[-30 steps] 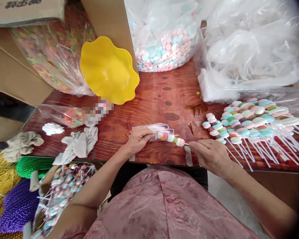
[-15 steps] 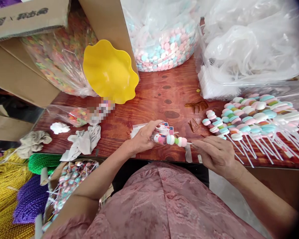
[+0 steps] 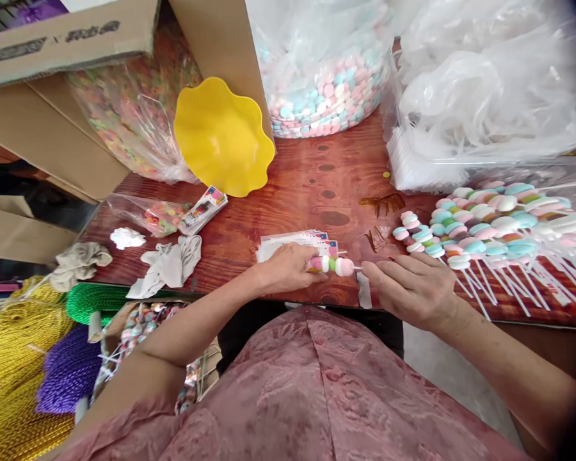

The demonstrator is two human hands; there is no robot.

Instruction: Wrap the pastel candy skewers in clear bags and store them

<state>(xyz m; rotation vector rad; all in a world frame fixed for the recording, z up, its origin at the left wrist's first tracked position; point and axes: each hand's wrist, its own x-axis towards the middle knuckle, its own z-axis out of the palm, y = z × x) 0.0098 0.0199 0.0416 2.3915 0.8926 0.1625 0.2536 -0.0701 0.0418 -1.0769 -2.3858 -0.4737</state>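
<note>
A marshmallow skewer (image 3: 344, 267) in pink, white and green lies level between my two hands, above the table's front edge. My left hand (image 3: 288, 269) is wrapped round its left end, and the fingers hide the candies there. At the other end, my right hand (image 3: 413, 291) pinches the white stick between thumb and fingers. Just behind my left hand lies a fanned stack of clear printed bags (image 3: 292, 239). To the right of my right hand, a pile of finished-looking marshmallow skewers (image 3: 489, 221) rests with its sticks pointing toward me.
A yellow wavy-edged bowl (image 3: 225, 137) leans by a cardboard box (image 3: 43, 115). Behind stand a big bag of marshmallows (image 3: 326, 96) and a plastic bin of clear wrappers (image 3: 432, 166). Gloves (image 3: 170, 266), a card stack (image 3: 204, 210) and brown twist ties (image 3: 381, 203) lie on the table.
My left hand has closed over the left end of the skewer, where a printed wrapper and more candy showed before. My right hand keeps its pinch. The whole view has shifted slightly.
</note>
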